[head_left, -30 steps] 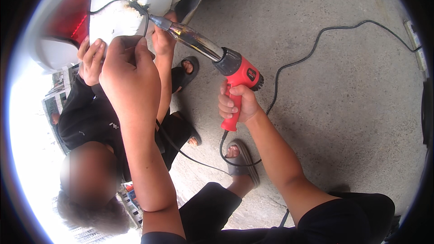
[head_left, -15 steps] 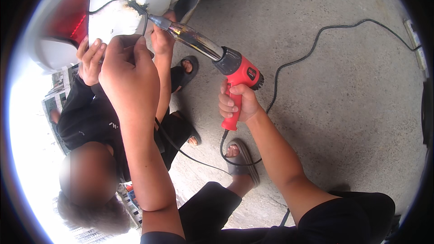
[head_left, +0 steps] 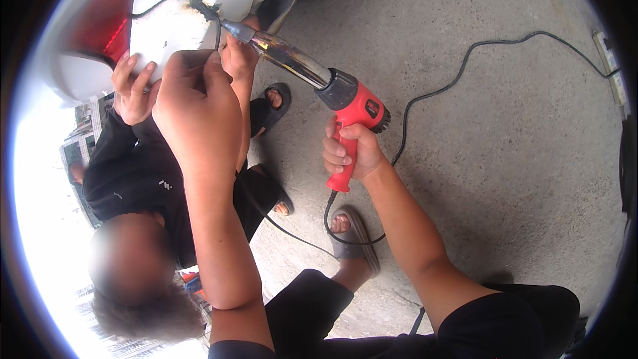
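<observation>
In my right hand (head_left: 359, 151) is the handle of a red heat gun (head_left: 362, 105), my fingers wrapped round it. Its long metal barrel slants up to the left, and the narrow nozzle (head_left: 237, 30) ends close beside a thin black cable (head_left: 217, 26). That cable runs from a red tail light (head_left: 113, 20) to a dark, scorched-looking spot on a white vehicle panel (head_left: 159, 36), then down to my left hand (head_left: 199, 110). My left hand is closed in a pinch on the cable; the fingertips are partly hidden.
A co-worker in black crouches at the left, one hand (head_left: 133, 90) against the panel and another (head_left: 239, 56) behind the nozzle. The heat gun's black cord (head_left: 435, 90) crosses the concrete floor (head_left: 505, 133) to a white power strip (head_left: 609, 66). My sandalled foot (head_left: 352, 239) stands below.
My left hand has shifted slightly right, still pinching the cable. The heat gun has barely moved. The co-worker's head is a little lower in the view.
</observation>
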`<state>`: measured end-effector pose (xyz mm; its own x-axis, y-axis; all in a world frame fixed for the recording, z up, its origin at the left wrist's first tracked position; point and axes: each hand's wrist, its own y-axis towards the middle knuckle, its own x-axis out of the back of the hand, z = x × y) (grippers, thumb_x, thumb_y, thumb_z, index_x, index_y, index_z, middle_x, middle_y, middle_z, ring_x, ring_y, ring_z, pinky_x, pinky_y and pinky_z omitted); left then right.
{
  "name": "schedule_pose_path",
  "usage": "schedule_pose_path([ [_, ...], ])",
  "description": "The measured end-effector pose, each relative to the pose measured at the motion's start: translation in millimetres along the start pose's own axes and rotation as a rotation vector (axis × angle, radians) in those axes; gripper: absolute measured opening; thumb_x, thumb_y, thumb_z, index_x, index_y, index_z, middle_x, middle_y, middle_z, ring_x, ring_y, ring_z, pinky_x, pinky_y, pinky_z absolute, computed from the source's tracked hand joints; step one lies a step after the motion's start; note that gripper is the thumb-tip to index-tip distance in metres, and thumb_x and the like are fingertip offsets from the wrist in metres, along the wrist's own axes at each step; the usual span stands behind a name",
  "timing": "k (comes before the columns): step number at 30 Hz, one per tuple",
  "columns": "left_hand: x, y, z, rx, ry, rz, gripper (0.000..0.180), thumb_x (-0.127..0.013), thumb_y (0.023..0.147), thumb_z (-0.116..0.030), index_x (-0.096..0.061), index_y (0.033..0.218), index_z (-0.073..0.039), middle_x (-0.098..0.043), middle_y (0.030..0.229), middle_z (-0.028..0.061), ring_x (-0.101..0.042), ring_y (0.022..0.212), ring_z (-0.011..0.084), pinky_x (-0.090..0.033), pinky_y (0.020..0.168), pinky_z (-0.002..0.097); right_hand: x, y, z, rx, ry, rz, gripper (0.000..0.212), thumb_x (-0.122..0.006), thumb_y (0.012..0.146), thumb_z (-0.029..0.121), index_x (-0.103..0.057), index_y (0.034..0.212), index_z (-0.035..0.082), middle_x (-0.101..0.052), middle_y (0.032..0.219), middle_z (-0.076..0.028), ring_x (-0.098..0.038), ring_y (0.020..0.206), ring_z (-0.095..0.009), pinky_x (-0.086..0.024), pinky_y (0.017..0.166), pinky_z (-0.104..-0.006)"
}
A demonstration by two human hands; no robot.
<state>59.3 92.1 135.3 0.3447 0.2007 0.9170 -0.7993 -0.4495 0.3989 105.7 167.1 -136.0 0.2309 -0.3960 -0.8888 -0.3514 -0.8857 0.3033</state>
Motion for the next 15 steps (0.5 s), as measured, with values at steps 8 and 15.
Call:
schedule_pose_path([
  [8,-2.7,-0.4,3.9,-0.010,0.018,-0.031,0.013,-0.063,0.098,-0.008,-0.066,0.100,0.004,-0.070,0.078,0.0078,-0.066,0.071,0.0115,-0.050,0.064,0.0239,1.7,-0.4,3.1,0.003,-0.013,0.019,0.020,-0.056,0.093,0.023,-0.063,0.106,0.011,-0.049,0.065,0.000,-0.042,0.049,-0.010,-0.042,0.050,-0.0306],
  [15,-2.8,0.4,5.5,-0.004,0.004,-0.027,0.013,-0.063,0.098,-0.009,-0.066,0.101,0.004,-0.071,0.079,0.0072,-0.066,0.071,0.0109,-0.049,0.064,0.0234,1.6,-1.8,0.9,0.005,-0.027,0.001,0.020,-0.057,0.092,0.024,-0.063,0.106,0.011,-0.049,0.065,0.001,-0.042,0.049,-0.010,-0.043,0.049,-0.0306],
])
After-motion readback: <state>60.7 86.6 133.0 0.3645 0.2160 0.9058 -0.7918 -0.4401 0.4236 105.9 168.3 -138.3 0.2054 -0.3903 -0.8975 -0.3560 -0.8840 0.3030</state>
